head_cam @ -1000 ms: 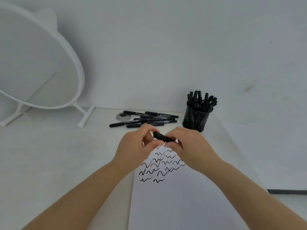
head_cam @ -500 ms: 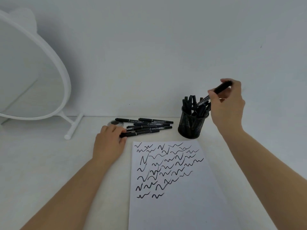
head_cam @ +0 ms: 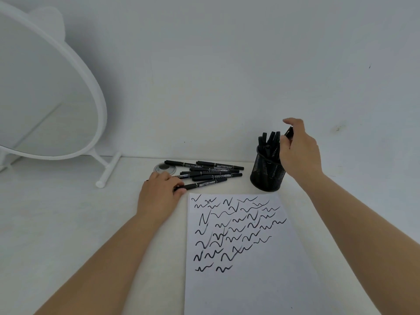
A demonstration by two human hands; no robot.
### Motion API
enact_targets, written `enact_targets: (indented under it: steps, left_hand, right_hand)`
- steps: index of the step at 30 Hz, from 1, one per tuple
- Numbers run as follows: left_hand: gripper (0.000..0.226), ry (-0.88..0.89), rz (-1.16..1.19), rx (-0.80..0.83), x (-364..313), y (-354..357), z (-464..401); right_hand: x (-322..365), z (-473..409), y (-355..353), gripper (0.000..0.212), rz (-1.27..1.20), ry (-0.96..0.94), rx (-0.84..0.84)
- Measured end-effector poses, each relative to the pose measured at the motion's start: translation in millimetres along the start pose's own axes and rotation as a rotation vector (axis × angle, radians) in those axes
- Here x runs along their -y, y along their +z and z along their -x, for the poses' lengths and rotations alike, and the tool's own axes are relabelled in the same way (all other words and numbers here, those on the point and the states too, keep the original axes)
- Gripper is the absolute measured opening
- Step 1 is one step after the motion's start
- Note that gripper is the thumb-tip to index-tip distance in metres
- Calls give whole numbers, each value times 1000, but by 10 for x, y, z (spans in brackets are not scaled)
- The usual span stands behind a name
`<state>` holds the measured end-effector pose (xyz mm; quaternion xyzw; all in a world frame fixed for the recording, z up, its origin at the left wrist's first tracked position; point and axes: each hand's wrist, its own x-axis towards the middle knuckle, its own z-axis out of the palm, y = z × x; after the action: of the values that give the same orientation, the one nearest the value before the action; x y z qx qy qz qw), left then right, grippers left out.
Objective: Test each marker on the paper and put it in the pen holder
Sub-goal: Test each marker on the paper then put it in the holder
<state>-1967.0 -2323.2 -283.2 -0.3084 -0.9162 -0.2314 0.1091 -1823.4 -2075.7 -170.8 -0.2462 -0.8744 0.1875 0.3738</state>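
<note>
A white sheet of paper (head_cam: 247, 280) covered with several black squiggles lies on the table in front of me. A black mesh pen holder (head_cam: 267, 176) stands past its far right corner, with several black markers upright in it. My right hand (head_cam: 298, 151) is at the holder's right rim and pinches a black marker (head_cam: 289, 132) whose lower part is down among the others. Several loose black markers (head_cam: 211, 172) lie in a pile left of the holder. My left hand (head_cam: 159, 194) rests on the table and pinches the near end of the front marker (head_cam: 204, 184) of the pile.
A round white-framed mirror (head_cam: 45, 92) on a white stand leans at the far left. A small round silver disc (head_cam: 164, 168) lies behind the marker pile. A plain wall closes off the table's far edge.
My right hand carried a marker from over the paper to the holder and has lowered it in. My left hand moved to the pile and took hold of the front marker.
</note>
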Motion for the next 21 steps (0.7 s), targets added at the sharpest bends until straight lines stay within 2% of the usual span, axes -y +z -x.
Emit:
enact_targets:
  steps: [6, 10, 14, 17, 19, 21]
  left_hand:
    - [22, 2, 40, -12, -8, -8, 7]
    - [22, 8, 40, -42, -5, -14, 14]
    - [22, 34, 1, -97, -30, -50, 36]
    - [22, 3, 23, -149, -54, -118, 81]
    - [21, -57, 130, -177, -107, -184, 134]
    - [20, -93, 253, -170, -188, -253, 205]
  right_hand:
    - [-32, 1, 99, 31, 130, -6, 67]
    - [-54, 34, 149, 41, 238, 19, 194]
    - [-29, 70, 107, 49, 211, 39, 253]
    - [28, 157, 14, 44, 186, -114, 60]
    - [91, 290, -91, 34, 74, -193, -120]
    - [144, 484, -186, 22, -85, -213, -209]
